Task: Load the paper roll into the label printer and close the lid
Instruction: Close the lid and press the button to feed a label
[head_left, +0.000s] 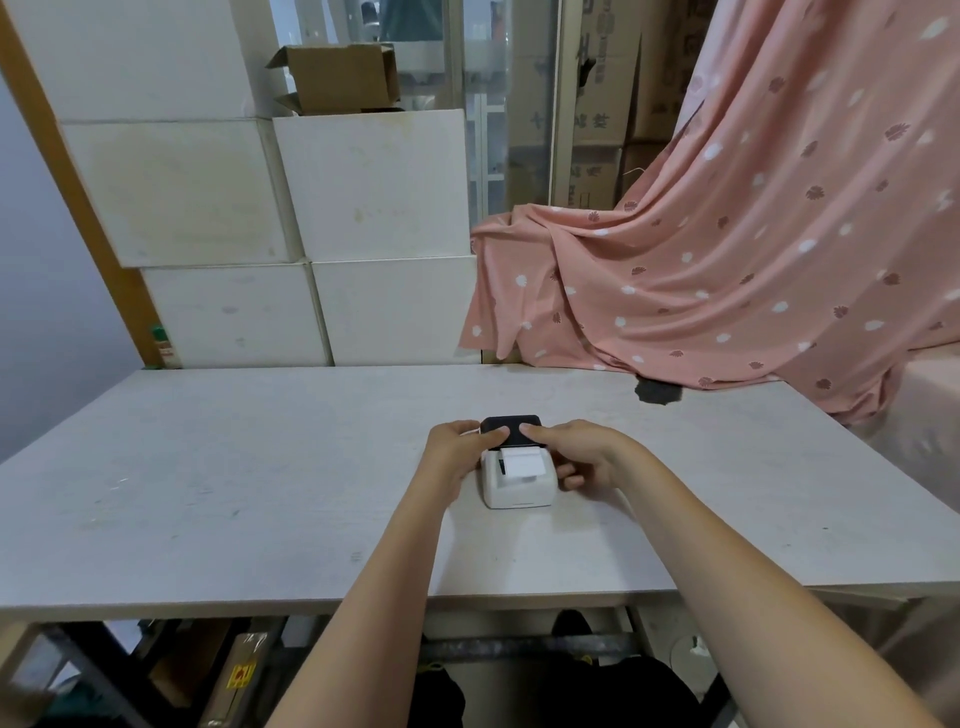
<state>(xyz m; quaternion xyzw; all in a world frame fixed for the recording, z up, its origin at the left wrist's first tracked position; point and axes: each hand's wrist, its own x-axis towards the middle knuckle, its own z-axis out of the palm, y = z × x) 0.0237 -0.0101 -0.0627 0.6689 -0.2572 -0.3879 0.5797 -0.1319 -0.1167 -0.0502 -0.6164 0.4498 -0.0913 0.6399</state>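
While the small white printer (517, 488) sits near the middle of the grey table (208, 493), its black lid (511, 431) is held raised at the back, with the white paper roll (523, 462) seated in the open bay. The lid's left edge is pinched by the left hand (457, 457), thumb on top; the right hand (582, 457) is curled against the printer's right side, one fingertip touching the lid.

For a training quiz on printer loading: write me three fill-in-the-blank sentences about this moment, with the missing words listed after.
1. The label printer has a white body, and its lid is ____ in colour.
2. The lid is raised, so the printer is not yet ____.
3. The white paper roll already lies ____ the printer, between the left hand and the right hand.

Missing words: black; closed; inside
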